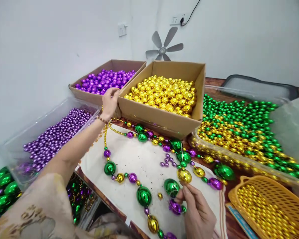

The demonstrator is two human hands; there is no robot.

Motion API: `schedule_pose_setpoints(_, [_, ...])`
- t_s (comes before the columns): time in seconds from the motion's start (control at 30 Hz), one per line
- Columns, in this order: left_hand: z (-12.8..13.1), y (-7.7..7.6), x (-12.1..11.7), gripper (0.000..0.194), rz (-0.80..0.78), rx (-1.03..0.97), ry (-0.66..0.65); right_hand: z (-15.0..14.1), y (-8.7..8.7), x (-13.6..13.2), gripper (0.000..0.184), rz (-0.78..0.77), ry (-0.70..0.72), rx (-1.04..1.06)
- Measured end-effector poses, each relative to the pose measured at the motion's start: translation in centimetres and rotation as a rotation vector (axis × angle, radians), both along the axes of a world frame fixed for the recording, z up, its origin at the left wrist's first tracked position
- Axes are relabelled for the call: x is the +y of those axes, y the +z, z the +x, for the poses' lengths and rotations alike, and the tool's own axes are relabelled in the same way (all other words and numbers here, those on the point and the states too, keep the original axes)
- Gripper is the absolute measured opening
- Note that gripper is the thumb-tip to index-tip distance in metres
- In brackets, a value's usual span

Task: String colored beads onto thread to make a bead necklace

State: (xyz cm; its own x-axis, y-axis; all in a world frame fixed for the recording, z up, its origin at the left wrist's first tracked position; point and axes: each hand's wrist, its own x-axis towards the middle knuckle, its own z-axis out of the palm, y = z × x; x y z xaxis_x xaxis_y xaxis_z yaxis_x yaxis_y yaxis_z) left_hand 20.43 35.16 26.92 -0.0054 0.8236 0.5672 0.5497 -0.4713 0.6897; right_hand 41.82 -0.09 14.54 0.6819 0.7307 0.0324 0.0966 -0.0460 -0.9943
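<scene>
My left hand [111, 103] is raised at the near corner of the boxes. Its fingers are curled together around the end of a bead garland [110, 168], whose small gold beads run up beside the wrist; the fingertips are partly hidden. On the white cloth [132, 149], the garland's green, gold and purple beads spread out in loops. Low at the right, my right hand [198, 210] pinches a beaded string just under a large gold bead [184, 175]. Above that bead are a small green bead [183, 164] and a thin pale needle-like stick [181, 151]. Large green [171, 187] and purple [175, 206] beads lie beside the fingers.
Cardboard boxes hold purple beads [106, 79] and gold beads [164, 94]. Clear tubs carry small purple beads [57, 139] and mixed green-gold beads [239, 129]. An orange basket [284, 189] of gold beads stands at right. Several loose purple beads [167, 160] lie on the cloth.
</scene>
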Motion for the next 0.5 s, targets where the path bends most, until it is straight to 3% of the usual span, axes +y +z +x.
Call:
schedule_pose_setpoints(0.1, [-2.9, 2.0, 7.9, 0.032, -0.207, 0.545, 0.154, 0.1, -0.4, 0.5, 0.039, -0.048, 0.013, 0.053])
schedule_pose_setpoints(0.2, [-4.1, 2.6, 12.1, 0.020, -0.391, 0.741, 0.123, 0.2, -0.8, 1.1, 0.042, -0.057, 0.020, 0.072])
schedule_pose_setpoints(0.3, [-4.2, 2.5, 13.6, 0.011, -0.483, 0.809, 0.067, 0.3, -0.8, 1.2, 0.042, -0.067, 0.023, 0.063])
schedule_pose_setpoints(0.5, [-3.4, 2.0, 14.3, 0.023, -0.570, 0.860, 0.020, 0.1, -0.5, 1.4, 0.042, -0.086, 0.036, 0.036])
